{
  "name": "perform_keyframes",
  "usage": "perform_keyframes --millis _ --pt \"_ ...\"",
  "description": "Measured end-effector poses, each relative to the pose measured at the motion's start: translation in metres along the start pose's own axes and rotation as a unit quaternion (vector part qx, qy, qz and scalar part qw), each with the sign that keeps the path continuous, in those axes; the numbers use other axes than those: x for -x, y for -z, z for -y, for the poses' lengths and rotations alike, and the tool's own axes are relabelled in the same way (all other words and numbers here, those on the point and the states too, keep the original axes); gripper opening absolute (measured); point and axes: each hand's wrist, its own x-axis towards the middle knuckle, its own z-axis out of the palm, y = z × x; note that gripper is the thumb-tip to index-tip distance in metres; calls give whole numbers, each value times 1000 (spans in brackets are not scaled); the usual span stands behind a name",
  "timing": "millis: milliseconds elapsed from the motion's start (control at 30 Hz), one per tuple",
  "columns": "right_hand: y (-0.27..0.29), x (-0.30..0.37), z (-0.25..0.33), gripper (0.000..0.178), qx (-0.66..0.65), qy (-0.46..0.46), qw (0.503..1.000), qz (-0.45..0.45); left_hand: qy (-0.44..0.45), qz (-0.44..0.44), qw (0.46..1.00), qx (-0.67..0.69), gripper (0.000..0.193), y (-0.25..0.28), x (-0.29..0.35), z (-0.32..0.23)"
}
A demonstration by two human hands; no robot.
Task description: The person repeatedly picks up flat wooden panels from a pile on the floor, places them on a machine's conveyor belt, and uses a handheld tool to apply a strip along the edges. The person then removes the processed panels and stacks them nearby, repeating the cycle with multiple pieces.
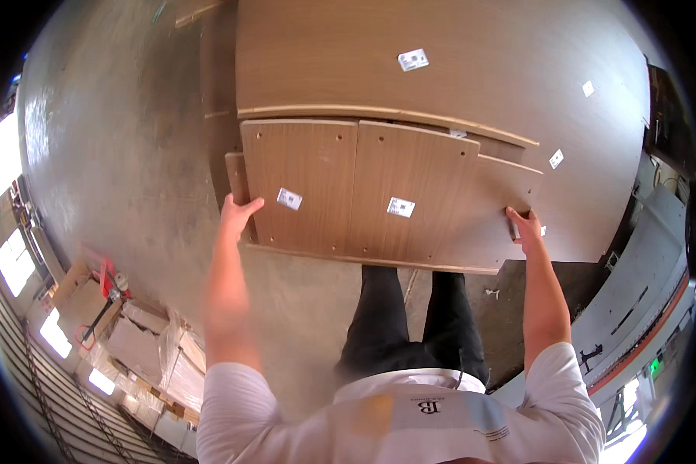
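Observation:
In front of my legs lies a stack of brown wood-grain panels. On top, two smaller panels sit side by side, a left panel [301, 166] and a right panel [410, 174], each with drilled holes and a white label. Beneath them a wider panel [491, 185] sticks out at both sides. My left hand [238, 216] grips the stack's left edge, thumb over the top and fingers by the side. At the right end my right hand [526, 229] has its fingers bent onto the wider panel, beside a small dark gap; its grip is partly hidden.
Large brown boards [348, 62] with white labels extend beyond the stack. Wrapped cartons [143, 340] and a red tool [116, 282] stand on the left floor. A grey metal machine [642, 271] is at the right. Concrete floor [124, 139] shows at left.

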Motion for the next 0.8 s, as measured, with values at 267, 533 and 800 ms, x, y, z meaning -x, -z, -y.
perform_keyframes --millis 267,533,800 --pt "52 35 81 64 -7 106 994 -34 -32 -27 999 22 110 16 8 -37" --pt "93 -26 236 65 39 193 972 -128 -45 -17 998 -27 112 35 -43 -227" --pt "70 -93 152 90 123 203 927 -291 -163 -141 973 -77 105 -20 -113 -232"
